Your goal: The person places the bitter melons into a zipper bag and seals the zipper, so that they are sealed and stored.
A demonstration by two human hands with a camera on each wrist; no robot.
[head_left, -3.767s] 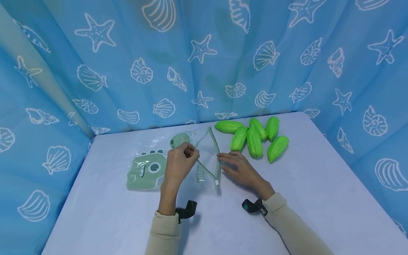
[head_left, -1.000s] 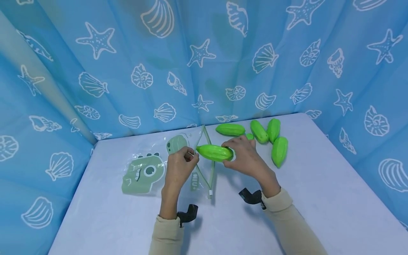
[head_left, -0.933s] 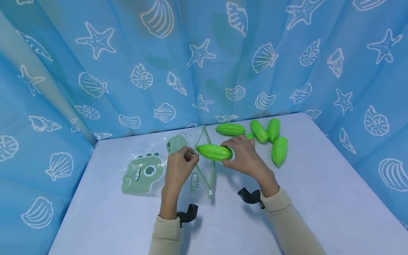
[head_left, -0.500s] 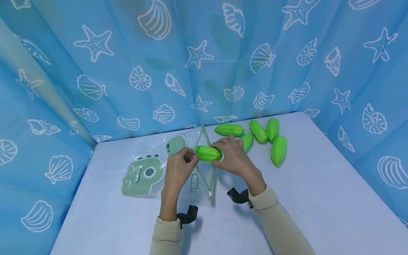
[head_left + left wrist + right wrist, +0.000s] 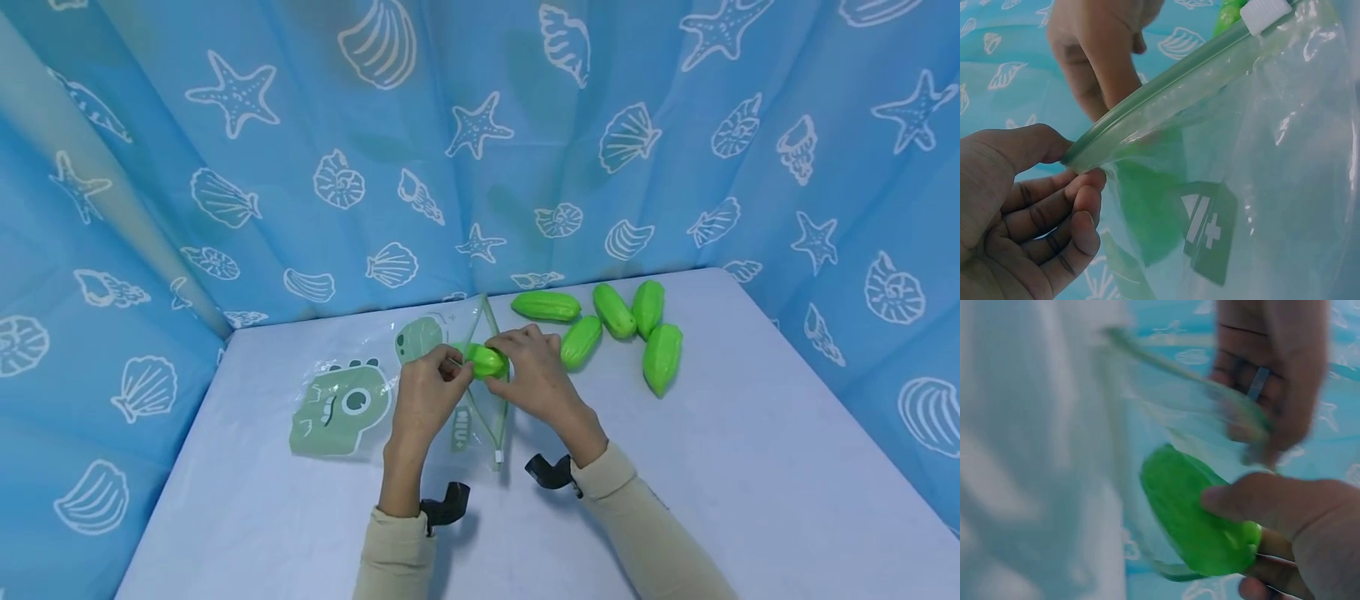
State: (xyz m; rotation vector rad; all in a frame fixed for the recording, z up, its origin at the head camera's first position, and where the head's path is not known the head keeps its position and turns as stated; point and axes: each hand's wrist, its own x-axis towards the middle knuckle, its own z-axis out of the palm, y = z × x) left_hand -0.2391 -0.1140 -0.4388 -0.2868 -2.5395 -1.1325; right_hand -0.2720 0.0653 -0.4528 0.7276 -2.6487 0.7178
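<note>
My left hand (image 5: 427,392) pinches the upper rim of a clear slider zip bag (image 5: 341,408) with green monster prints. Between its green zip strips the mouth gapes, and the white slider (image 5: 1264,14) sits at one end. My right hand (image 5: 538,375) grips a bright green, ridged star fruit (image 5: 1191,512) by one end, thumb on top. That fruit is partly through the mouth; its front part shows green through the film in the left wrist view. The right fingertips (image 5: 1216,497) are at the bag's opening. The right wrist view is blurred.
Several more green star fruits lie on the white table (image 5: 712,467) right of the bag, the nearest star fruit (image 5: 581,342) close beyond my right hand. A blue curtain (image 5: 480,167) with shell prints hangs behind and at both sides.
My right hand took a star fruit from the group, brought it left to the bag, and has moved it partly into the mouth. My left hand keeps pinching the rim.
</note>
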